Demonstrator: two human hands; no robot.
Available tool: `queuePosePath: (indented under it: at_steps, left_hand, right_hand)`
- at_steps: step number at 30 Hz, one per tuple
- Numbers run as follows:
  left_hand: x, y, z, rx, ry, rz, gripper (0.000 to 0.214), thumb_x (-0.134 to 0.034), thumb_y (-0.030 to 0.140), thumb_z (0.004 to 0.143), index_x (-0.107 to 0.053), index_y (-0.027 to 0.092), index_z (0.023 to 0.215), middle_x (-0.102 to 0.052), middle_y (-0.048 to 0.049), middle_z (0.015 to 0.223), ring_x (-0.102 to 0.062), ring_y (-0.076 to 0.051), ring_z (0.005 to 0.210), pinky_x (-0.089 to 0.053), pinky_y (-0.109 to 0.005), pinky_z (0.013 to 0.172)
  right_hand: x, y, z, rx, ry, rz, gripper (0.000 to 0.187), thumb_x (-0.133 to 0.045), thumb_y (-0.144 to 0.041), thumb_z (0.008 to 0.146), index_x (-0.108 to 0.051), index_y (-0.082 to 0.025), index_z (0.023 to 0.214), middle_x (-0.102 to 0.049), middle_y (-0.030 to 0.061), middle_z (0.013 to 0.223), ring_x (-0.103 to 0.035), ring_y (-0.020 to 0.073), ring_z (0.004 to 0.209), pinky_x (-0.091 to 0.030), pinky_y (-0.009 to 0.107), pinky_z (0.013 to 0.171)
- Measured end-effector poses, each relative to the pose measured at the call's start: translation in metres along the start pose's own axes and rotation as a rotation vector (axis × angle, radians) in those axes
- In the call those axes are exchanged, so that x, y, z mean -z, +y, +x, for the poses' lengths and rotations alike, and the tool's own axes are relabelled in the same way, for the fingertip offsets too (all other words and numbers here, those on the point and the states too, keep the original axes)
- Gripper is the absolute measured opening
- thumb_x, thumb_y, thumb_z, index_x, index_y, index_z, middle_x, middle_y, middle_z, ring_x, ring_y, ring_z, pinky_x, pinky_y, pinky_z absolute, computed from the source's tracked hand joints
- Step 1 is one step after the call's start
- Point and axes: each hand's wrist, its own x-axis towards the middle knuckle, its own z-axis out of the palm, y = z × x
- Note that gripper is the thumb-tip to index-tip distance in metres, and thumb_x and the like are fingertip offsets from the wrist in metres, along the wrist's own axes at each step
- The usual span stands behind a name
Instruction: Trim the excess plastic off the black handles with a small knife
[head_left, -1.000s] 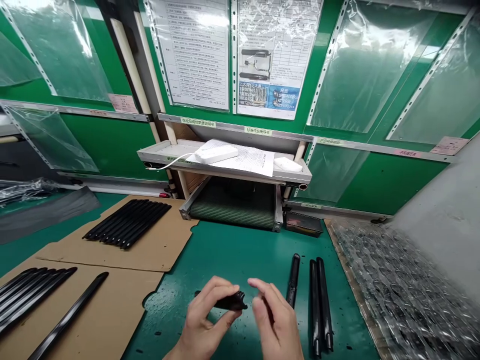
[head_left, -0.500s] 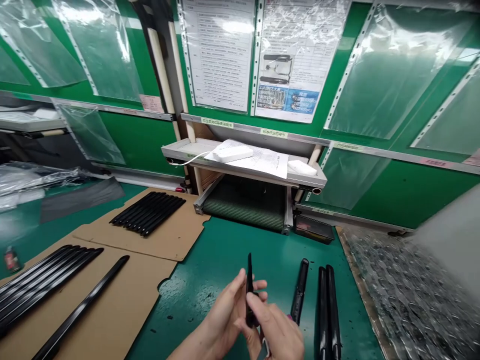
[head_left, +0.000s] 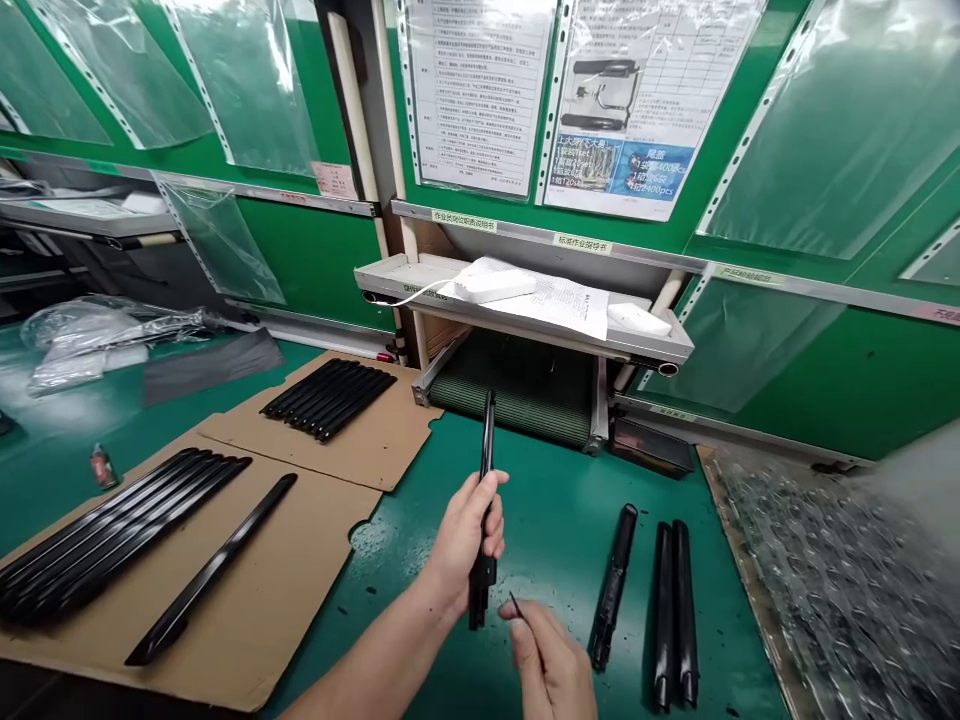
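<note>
My left hand (head_left: 466,535) is wrapped round a long glossy black plastic strip (head_left: 487,445), held nearly upright above the green table. Just below and to its right is my right hand (head_left: 553,655), its fingers pinched together. A thin, dark, pointed sliver (head_left: 516,606) sticks out between them; whether it is a blade tip or a scrap of plastic I cannot make out. The right hand is apart from the strip. Farther right a black piece with its hollow side up (head_left: 615,585) lies beside a pair of smooth black strips (head_left: 676,610).
On the left, cardboard sheets (head_left: 300,600) bear rows of black strips (head_left: 120,530) and one single strip (head_left: 217,565). A conveyor belt (head_left: 517,395) runs under a small shelf (head_left: 525,320) ahead. Clear plastic trays (head_left: 847,570) stand at right; a small bottle (head_left: 103,466) stands at left.
My right hand has come away from the strip, down and to the right. My left hand now grips the strip higher, with more of it showing. The view has shifted a little.
</note>
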Motion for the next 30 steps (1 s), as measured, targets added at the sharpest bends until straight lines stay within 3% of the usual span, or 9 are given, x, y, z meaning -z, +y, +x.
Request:
queuePosePath:
  at_steps: [2,5,8,21,30]
  left_hand:
    - [0.000,0.001,0.000,0.004,-0.010,0.076,0.031,-0.061,0.050,0.086,-0.053,0.022,0.097,-0.036,0.0108,0.052,-0.030,-0.004,0.037,-0.029,-0.018,0.038]
    - [-0.001,0.002,-0.002,0.024,-0.036,0.175,0.033,-0.066,0.049,0.082,-0.053,0.021,0.094,-0.034,0.0121,0.046,-0.028,-0.004,0.034,-0.022,-0.018,0.036]
    - [-0.005,0.002,-0.004,0.045,-0.061,0.210,0.033,-0.066,0.048,0.081,-0.053,0.020,0.092,-0.034,0.0123,0.043,-0.027,-0.004,0.032,-0.018,-0.018,0.036]
    - [-0.008,0.000,-0.007,0.106,-0.030,-0.014,0.035,-0.072,0.045,0.078,-0.047,0.022,0.086,-0.031,0.0131,0.049,-0.028,-0.003,0.036,-0.024,-0.018,0.036]
    - [-0.012,0.001,-0.005,0.087,0.012,-0.066,0.035,-0.075,0.043,0.076,-0.048,0.021,0.083,-0.032,0.0129,0.049,-0.028,-0.003,0.036,-0.024,-0.018,0.035]
  right_hand:
    - [0.005,-0.006,0.002,0.172,0.074,-0.254,0.052,-0.030,-0.062,0.099,-0.061,-0.024,0.083,-0.051,0.0015,0.069,-0.046,0.0165,0.055,-0.025,0.031,0.052]
    - [0.011,-0.017,0.006,0.400,0.113,-0.526,0.052,-0.035,-0.068,0.096,-0.051,-0.022,0.078,-0.046,-0.0001,0.068,-0.046,0.0162,0.055,-0.025,0.029,0.050]
    - [0.014,-0.025,0.011,0.520,0.129,-0.666,0.054,-0.040,-0.073,0.091,-0.046,-0.021,0.077,-0.045,-0.0006,0.068,-0.045,0.0161,0.056,-0.024,0.028,0.050]
    - [0.007,-0.026,0.005,0.597,0.291,-0.695,0.057,-0.023,-0.066,0.098,-0.037,-0.021,0.065,-0.037,-0.0016,0.060,-0.037,0.0136,0.051,-0.018,0.029,0.050]
    - [0.003,-0.025,0.006,0.556,0.306,-0.658,0.057,-0.020,-0.065,0.099,-0.036,-0.021,0.065,-0.037,-0.0014,0.060,-0.035,0.0142,0.051,-0.017,0.030,0.051]
